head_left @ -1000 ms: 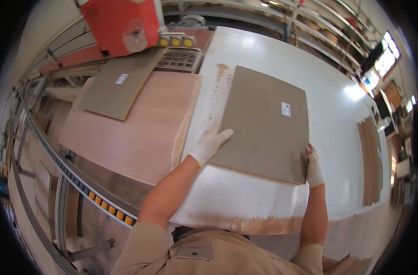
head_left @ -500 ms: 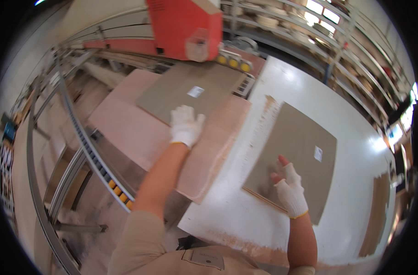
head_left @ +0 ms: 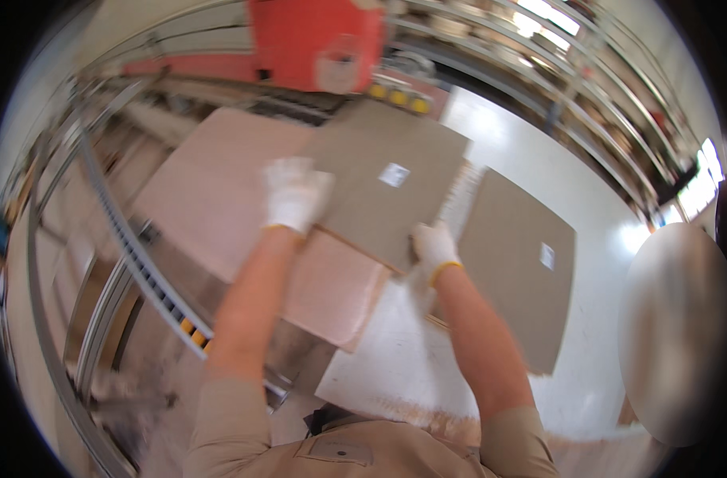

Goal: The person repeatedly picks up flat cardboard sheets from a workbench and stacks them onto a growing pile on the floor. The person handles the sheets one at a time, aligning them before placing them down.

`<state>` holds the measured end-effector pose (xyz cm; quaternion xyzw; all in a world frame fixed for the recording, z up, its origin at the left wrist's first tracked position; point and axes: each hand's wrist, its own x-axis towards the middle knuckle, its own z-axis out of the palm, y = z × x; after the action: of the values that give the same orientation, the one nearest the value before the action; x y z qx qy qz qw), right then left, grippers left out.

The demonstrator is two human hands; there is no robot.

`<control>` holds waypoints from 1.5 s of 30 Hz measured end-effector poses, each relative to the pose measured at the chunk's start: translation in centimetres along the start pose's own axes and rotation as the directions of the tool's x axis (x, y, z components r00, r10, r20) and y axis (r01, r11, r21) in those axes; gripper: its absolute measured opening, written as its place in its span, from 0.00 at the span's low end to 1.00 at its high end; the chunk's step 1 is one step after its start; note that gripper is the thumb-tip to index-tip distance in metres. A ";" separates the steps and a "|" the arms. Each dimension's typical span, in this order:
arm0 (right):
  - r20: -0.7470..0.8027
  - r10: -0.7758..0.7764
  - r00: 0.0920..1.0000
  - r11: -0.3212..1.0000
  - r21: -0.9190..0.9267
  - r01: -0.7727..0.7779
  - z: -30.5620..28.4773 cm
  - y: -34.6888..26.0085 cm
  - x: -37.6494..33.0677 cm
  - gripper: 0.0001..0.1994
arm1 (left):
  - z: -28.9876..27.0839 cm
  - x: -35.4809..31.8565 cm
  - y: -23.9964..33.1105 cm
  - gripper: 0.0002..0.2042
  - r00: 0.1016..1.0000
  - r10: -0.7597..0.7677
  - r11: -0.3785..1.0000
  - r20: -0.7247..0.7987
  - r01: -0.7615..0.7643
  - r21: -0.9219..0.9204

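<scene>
Workshop: red machine (head_left: 312, 40) and shelves (head_left: 507, 76) behind a white table (head_left: 359, 378). Brown board (head_left: 370, 199) lies partly on the pink sheet (head_left: 208, 187); the left hand (head_left: 294, 193) is at its left edge, fingers apparently spread (motion blur), the right hand (head_left: 433, 245) at its right edge, fingers curled, can't tell if pinching. Opposite edges probably keep it level. Second board (head_left: 519, 255) crowds the right; white surface shows nearer the body.
</scene>
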<state>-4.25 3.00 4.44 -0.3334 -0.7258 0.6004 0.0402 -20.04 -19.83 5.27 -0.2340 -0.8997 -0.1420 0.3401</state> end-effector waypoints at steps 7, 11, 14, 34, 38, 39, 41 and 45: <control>-0.257 0.065 0.964 0.958 -0.256 -0.133 -4.9 -4.0 -3.8 0.28 | 4.1 3.7 -10.9 0.29 0.686 -0.281 0.645 0.671 0.653 -0.397; -0.246 0.030 0.969 0.962 -0.254 -0.095 -10.3 -4.3 -5.8 0.27 | -0.3 3.9 -5.7 0.23 0.419 -0.063 0.259 0.906 0.883 -0.391; -0.259 0.006 0.966 0.987 -0.153 -0.047 -15.6 -2.2 -8.5 0.26 | -4.3 2.3 0.0 0.23 0.421 0.038 0.330 0.906 0.851 -0.409; -0.504 0.027 0.863 0.957 -0.235 -0.167 -33.9 16.2 -15.2 0.34 | -5.2 -7.2 22.4 0.39 0.484 0.230 0.844 0.844 0.333 -0.421; -0.414 0.166 0.895 0.985 0.117 -0.128 -33.2 17.2 -14.9 0.36 | -3.4 -10.0 23.2 0.42 0.466 0.329 0.112 0.821 0.845 -0.523; -0.375 0.164 0.912 0.982 0.149 -0.116 -33.1 17.4 -15.2 0.36 | -3.2 -10.6 23.3 0.42 0.462 0.362 0.034 0.810 0.862 -0.506; -0.336 0.106 0.936 0.981 0.191 -0.043 -33.5 17.6 -15.7 0.36 | -3.2 -11.6 23.4 0.42 0.466 0.369 -0.075 0.804 0.877 -0.474; -0.238 0.156 0.959 0.983 0.129 -0.128 -36.5 16.7 -15.0 0.33 | -4.4 -12.4 23.8 0.41 0.522 0.300 -0.087 0.798 0.849 -0.522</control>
<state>31.39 26.78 4.67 -0.4542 -0.6541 0.5955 0.1056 2.86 -5.50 2.34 -0.1870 -0.5826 -0.6875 -0.3911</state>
